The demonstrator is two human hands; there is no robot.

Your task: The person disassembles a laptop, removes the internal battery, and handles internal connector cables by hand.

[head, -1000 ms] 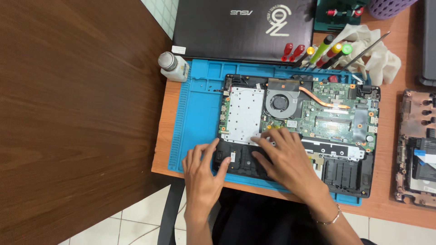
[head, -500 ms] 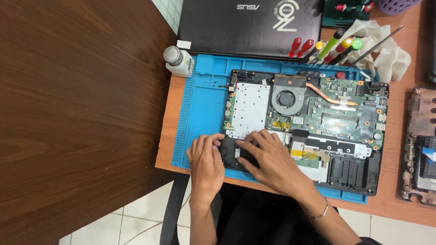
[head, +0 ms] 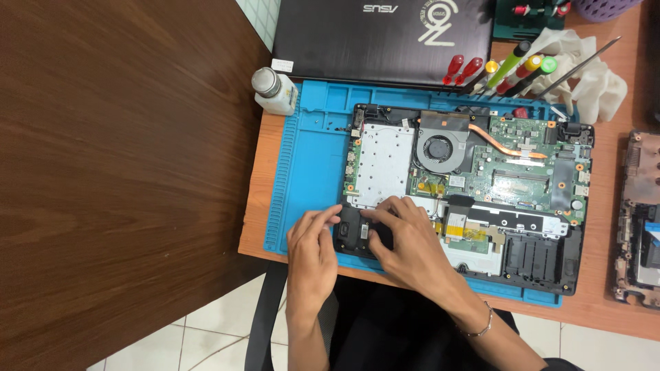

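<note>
An opened laptop base (head: 481, 185) lies on a blue work mat (head: 309, 165), its green circuit board, round fan (head: 437, 148) and copper heat pipe exposed. Both hands meet at its near left corner, over a small black speaker part (head: 350, 232). My left hand (head: 311, 251) touches the part's left edge with its fingertips. My right hand (head: 402, 237) rests over the part's right side, fingers curled on it and partly hiding it. Whether either hand grips the part is not clear.
A closed black laptop lid (head: 381, 38) lies beyond the mat. A small white bottle (head: 273, 89) stands at the mat's far left corner. Several colour-handled screwdrivers (head: 509, 69) and a white cloth (head: 591, 75) lie at the far right. Another dismantled device (head: 639, 220) sits at the right edge. Dark wooden table (head: 124, 172) left.
My right hand has slid left from the laptop's middle front to the near left corner. My left hand has closed in on the same black part. The view shifted slightly.
</note>
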